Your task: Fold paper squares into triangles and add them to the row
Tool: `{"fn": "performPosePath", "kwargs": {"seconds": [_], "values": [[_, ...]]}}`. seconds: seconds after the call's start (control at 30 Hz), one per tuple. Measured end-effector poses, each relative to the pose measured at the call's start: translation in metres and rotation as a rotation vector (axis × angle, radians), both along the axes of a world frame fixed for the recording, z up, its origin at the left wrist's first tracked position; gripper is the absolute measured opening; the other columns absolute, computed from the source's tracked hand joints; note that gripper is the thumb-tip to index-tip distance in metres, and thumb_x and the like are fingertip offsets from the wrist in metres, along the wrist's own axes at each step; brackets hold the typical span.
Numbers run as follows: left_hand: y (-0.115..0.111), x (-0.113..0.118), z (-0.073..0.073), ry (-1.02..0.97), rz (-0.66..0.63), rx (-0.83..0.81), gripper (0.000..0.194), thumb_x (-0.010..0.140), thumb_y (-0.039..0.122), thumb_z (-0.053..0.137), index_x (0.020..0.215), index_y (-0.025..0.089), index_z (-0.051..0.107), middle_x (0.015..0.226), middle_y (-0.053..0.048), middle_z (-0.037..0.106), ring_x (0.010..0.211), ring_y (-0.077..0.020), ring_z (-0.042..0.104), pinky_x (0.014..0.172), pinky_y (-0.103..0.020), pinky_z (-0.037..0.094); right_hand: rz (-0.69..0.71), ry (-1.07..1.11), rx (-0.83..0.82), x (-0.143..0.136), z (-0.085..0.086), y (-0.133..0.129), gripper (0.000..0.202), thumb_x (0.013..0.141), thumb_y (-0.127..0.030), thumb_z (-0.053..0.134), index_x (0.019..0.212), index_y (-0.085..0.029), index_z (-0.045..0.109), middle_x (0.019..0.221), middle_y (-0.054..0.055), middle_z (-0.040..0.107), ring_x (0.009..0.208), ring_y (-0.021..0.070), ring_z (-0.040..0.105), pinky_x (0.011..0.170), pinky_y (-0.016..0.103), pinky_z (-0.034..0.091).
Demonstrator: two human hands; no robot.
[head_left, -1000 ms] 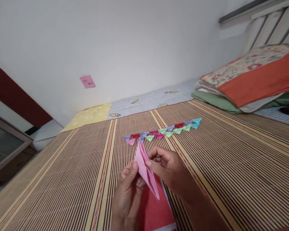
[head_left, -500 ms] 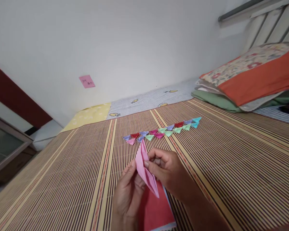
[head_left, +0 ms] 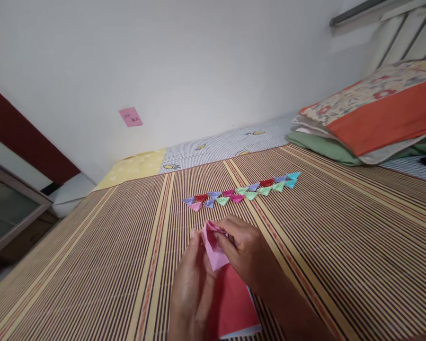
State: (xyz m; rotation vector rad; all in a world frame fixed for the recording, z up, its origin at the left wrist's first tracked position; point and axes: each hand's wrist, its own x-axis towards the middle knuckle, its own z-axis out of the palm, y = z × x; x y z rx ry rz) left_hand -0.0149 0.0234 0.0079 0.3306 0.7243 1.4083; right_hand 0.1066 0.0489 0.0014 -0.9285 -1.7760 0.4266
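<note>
A folded piece of pink paper [head_left: 215, 253] is held between both hands, its upper part opened into a hollow. My right hand [head_left: 246, 244] pinches its top and right edge with thumb and fingers. On the left side, my left hand [head_left: 191, 279] steadies the paper, thumb up along it, the other fingers partly hidden behind. Below the hands lies a red sheet or booklet [head_left: 236, 303] with pale edges. Just beyond, two rows of small folded paper triangles in several colours, one a pink triangle [head_left: 195, 206], stretch across the striped mat [head_left: 92, 265].
A pile of pillows [head_left: 379, 113], with orange and floral fabric on top, sits at the back right. Checked cloth [head_left: 216, 147] and yellow cloth [head_left: 135, 166] run along the wall. A pink note [head_left: 130, 117] is stuck there. Furniture with a glass panel [head_left: 10, 203] stands at the left.
The pink paper has gone from a long, pointed, narrow shape to a shorter, opened-out one. My right hand has turned with it, and the view has shifted slightly.
</note>
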Motion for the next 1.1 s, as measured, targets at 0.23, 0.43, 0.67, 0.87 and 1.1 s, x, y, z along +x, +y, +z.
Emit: {"fn": "performPosePath", "kwargs": {"seconds": [0.23,0.43,0.67,0.87,1.1], "values": [[0.004,-0.007,0.001,-0.104,0.005,-0.078,0.007,0.086,0.008,0.069,0.080,0.010,0.074,0.080,-0.007,0.074,0.077,-0.0163,0.071,0.082,-0.029,0.060,0.026,-0.132,0.140,0.003,-0.004,0.004,0.026,0.098,-0.008,0.047,0.096,-0.017,0.072,0.090,0.007,0.066,0.083,0.0187,0.064,0.076,0.030,0.051],[0.003,-0.009,-0.002,0.044,0.022,-0.016,0.017,0.069,0.005,0.082,0.084,0.008,0.075,0.081,-0.009,0.076,0.076,-0.0182,0.073,0.073,-0.025,0.060,0.013,-0.081,0.167,0.005,-0.007,0.006,0.023,0.094,-0.010,0.058,0.107,-0.018,0.074,0.099,0.009,0.065,0.087,0.0196,0.065,0.072,0.029,0.053],[0.000,-0.003,-0.002,0.184,0.100,0.060,0.048,0.064,0.017,0.090,0.108,0.012,0.072,0.086,-0.008,0.078,0.080,-0.0211,0.076,0.076,-0.029,0.060,-0.008,-0.072,0.238,0.005,-0.002,0.006,0.023,0.097,-0.015,0.054,0.110,-0.018,0.074,0.105,0.011,0.066,0.098,0.0227,0.063,0.082,0.035,0.052],[-0.001,-0.012,-0.005,0.387,0.247,0.086,0.057,0.076,0.026,0.084,0.129,0.019,0.064,0.082,-0.004,0.078,0.076,-0.0202,0.076,0.071,-0.029,0.059,0.126,0.269,-0.343,0.012,0.000,0.007,0.026,0.101,-0.034,0.051,0.109,-0.018,0.069,0.087,0.005,0.071,0.080,0.0183,0.066,0.069,0.028,0.052],[0.001,-0.006,-0.005,0.293,0.264,0.148,0.039,0.078,0.031,0.082,0.113,0.017,0.071,0.097,-0.010,0.079,0.086,-0.0215,0.075,0.078,-0.031,0.058,0.145,0.117,-0.377,0.001,-0.001,0.005,0.028,0.096,-0.027,0.054,0.069,-0.018,0.055,0.061,-0.005,0.043,0.058,0.0115,0.041,0.054,0.025,0.029]]}}
